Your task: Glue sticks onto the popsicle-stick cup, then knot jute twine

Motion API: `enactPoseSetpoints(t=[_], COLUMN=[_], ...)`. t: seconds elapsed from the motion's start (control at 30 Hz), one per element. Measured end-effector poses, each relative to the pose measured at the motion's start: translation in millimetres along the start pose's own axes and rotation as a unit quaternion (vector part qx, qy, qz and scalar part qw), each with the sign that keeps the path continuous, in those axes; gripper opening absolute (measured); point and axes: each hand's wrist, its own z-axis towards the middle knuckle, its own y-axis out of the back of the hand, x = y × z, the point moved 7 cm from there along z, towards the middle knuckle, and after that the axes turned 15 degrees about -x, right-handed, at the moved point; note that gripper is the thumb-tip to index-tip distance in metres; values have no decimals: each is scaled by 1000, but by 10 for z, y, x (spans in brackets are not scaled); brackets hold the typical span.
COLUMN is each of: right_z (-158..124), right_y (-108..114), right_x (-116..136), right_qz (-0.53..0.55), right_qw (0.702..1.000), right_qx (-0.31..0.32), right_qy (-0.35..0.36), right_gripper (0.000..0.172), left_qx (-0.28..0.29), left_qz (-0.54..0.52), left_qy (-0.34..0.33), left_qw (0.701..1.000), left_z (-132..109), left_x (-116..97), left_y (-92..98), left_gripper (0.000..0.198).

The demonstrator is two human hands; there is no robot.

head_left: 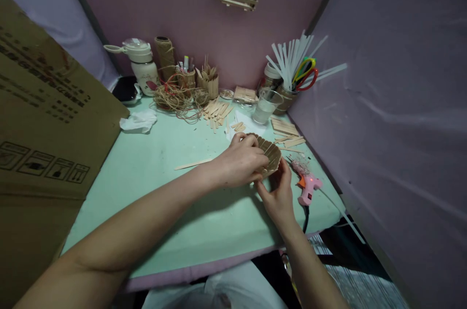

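A fan-shaped piece built from wooden craft sticks [270,152] lies near the right side of the pale green table [153,187]. My left hand [241,161] covers its left part with fingers curled round it. My right hand [279,192] grips its lower edge from below, thumb up against the wood. A single loose craft stick [193,164] lies on the table just left of my left wrist.
A pink glue gun [307,187] lies right of my hands, its cord running off the table edge. Loose stick piles [217,111], a clear plastic cup [267,105], twine [178,99], a bottle [141,63], a jar with scissors and white strips [294,75] stand behind. Cardboard [44,104] leans at left.
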Motion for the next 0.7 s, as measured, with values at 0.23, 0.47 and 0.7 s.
enactPoseSetpoints(t=[0.23, 0.47, 0.7], right_z=[-10, -19, -17], right_y=[4, 12, -40], right_x=[-28, -52, -28], right_qz=[-13, -98, -141], right_qw=[1000, 995, 989], right_qx=[1, 4, 30], right_qy=[0, 14, 23], right_gripper=[80, 101, 107], left_qx=[-10, -7, -8], left_qz=[-19, -24, -35], left_qy=[0, -1, -1], left_qw=[1000, 1000, 999], left_z=[-1, 1, 1], left_x=[0, -4, -9], left_y=[-75, -66, -52], left_gripper=[16, 18, 13])
